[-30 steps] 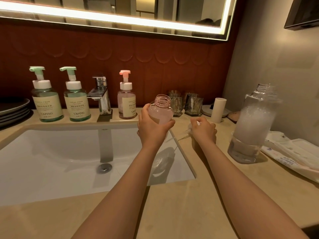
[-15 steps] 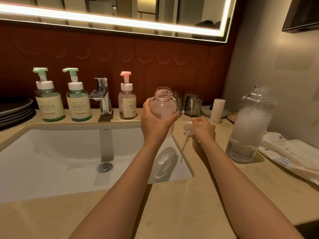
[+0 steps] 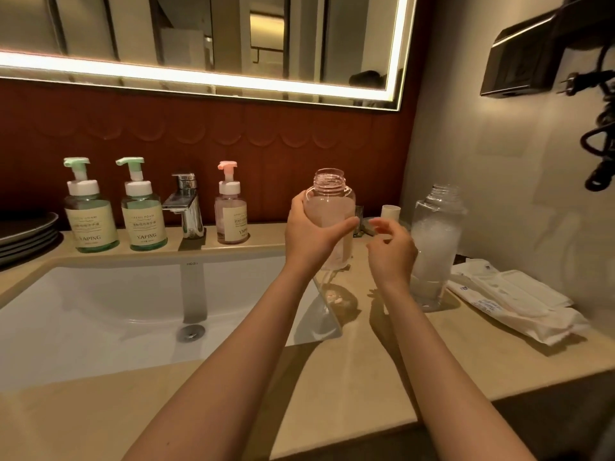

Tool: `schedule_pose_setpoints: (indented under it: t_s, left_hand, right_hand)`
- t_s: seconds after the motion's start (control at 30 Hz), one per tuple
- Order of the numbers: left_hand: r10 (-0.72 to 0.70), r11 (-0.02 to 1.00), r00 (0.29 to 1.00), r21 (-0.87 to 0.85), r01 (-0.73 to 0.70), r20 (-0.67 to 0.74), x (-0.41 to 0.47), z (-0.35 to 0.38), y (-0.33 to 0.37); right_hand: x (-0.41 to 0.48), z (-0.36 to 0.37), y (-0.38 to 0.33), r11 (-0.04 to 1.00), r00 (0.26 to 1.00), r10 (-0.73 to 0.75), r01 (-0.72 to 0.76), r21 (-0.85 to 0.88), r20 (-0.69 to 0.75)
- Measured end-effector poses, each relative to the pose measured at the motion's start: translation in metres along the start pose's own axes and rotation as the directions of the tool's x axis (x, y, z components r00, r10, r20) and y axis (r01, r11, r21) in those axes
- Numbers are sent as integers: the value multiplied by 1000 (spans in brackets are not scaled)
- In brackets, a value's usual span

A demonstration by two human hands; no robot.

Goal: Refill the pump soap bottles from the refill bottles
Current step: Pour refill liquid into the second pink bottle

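My left hand (image 3: 309,234) grips an uncapped, clear pink soap bottle (image 3: 332,207) and holds it upright above the counter, just right of the sink. My right hand (image 3: 392,251) hovers beside it with loosely curled fingers, and I see nothing in it. The pump head is not in view. Right of that hand, a tall clear refill bottle (image 3: 436,244) stands open on the counter with foamy white liquid inside. Two green pump bottles (image 3: 90,221) (image 3: 143,217) and a pink pump bottle (image 3: 231,217) stand along the back ledge.
A chrome faucet (image 3: 186,207) rises behind the white sink (image 3: 100,311). Dark plates (image 3: 26,231) are stacked at the far left. White wrapped packets (image 3: 509,301) lie at the right. A small white cylinder (image 3: 391,211) and glasses stand behind the hands. A hair dryer (image 3: 599,134) hangs on the wall.
My left hand has lifted the pink bottle higher. My right hand, which held the pump head by the counter, has risen beside the bottle, and the pump head no longer shows.
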State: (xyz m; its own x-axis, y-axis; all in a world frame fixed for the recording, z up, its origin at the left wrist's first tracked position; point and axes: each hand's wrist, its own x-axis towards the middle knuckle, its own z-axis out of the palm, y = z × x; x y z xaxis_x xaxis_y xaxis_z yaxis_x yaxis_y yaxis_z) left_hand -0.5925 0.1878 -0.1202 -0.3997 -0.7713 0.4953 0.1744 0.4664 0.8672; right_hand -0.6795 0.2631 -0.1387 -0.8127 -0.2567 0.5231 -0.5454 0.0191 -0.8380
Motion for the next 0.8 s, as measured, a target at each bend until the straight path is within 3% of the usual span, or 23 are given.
schedule_pose_setpoints:
  t_s: [0.13, 0.23, 0.37, 0.47, 0.63, 0.8]
  left_hand:
    - [-49, 999, 998, 21, 49, 27, -10, 11, -2]
    - [-85, 996, 995, 12, 84, 60, -17, 21, -4]
    - [-90, 996, 993, 13, 89, 73, -21, 30, -5]
    - [-88, 996, 992, 23, 86, 95, -20, 29, -5]
    - [-49, 999, 995, 15, 48, 82, -7, 10, 3]
    - [-10, 981, 999, 193, 0, 54, 5, -12, -2]
  right_hand:
    - [-8, -29, 1, 970, 890, -239, 232, -66, -389]
    - [2, -50, 2, 965, 831, -251, 175, -195, -496]
    - [22, -60, 10, 961, 951, 20, -103, -257, -307]
    - [27, -57, 13, 944, 961, 212, -248, -216, -179]
    - [21, -48, 9, 970, 995, 68, -84, -228, -78]
    - [14, -28, -5, 975, 996, -89, 81, -208, -29]
